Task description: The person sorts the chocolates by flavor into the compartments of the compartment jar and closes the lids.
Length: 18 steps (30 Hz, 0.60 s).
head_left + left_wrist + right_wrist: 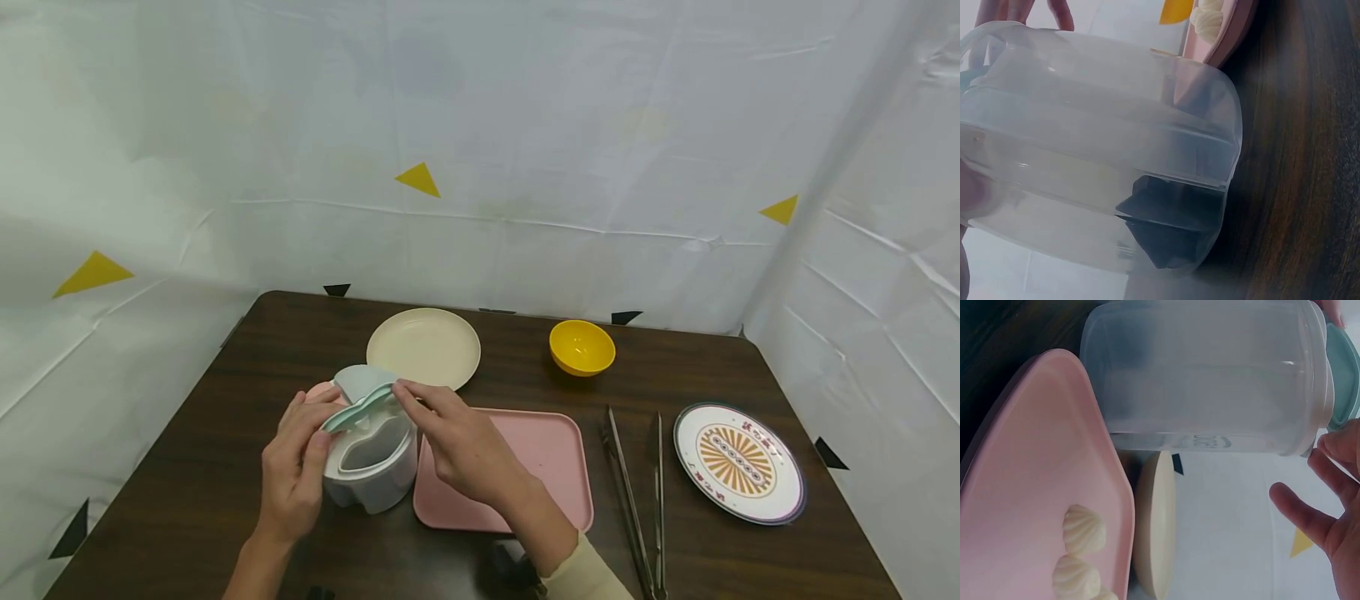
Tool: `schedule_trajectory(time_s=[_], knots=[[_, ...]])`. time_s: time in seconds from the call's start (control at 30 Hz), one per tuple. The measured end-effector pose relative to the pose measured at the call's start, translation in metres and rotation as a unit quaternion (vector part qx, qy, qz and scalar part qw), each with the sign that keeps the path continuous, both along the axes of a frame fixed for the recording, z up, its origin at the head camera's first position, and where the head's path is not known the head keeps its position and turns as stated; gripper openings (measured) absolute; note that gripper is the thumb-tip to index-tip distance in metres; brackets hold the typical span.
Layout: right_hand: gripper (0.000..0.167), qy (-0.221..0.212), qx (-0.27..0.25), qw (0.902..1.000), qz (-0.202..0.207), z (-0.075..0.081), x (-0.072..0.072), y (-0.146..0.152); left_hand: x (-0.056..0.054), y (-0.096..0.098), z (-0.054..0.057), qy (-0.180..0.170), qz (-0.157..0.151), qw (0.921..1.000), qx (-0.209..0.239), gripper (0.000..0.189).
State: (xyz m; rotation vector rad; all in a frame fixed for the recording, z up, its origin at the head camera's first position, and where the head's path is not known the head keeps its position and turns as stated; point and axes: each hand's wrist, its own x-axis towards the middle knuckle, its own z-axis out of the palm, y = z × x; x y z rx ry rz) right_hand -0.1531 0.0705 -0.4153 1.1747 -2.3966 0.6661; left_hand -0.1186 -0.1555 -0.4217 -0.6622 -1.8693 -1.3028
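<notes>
A translucent container (372, 479) with a white rim stands on the table, left of a pink tray. Its teal lid (363, 408) is tilted up above an open compartment; a pale blue lid (365, 381) and a pink lid (322, 389) lie behind. My left hand (292, 467) pinches the teal lid's left end between thumb and fingers. At the opposite end, the fingertips of my right hand (465, 446) hold the lid's edge, with two other fingers (1300, 512) spread out in the right wrist view. My right thumb is hidden in the head view.
The pink tray (540, 450) bears several cream swirled pieces (1085, 531). Behind are a cream plate (423, 346) and a yellow bowl (582, 348). Metal tongs (630, 492) and a patterned plate (738, 462) lie to the right. A dark object (513, 562) sits near the front.
</notes>
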Motion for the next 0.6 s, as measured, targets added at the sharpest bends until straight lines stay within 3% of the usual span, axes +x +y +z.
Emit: schedule_trajectory(time_s=[0.23, 0.6], knots=[[0.056, -0.008, -0.001, 1.0000, -0.005, -0.0007, 0.0010, -0.0001, 0.0048, 0.0032, 0.0076, -0.003, -0.001, 1.0000, -0.003, 0.026], [0.054, -0.038, 0.004, 0.9991, -0.019, 0.0026, 0.0080, 0.0051, 0.0041, 0.0024, 0.0055, -0.005, 0.005, 0.9999, -0.008, 0.026]])
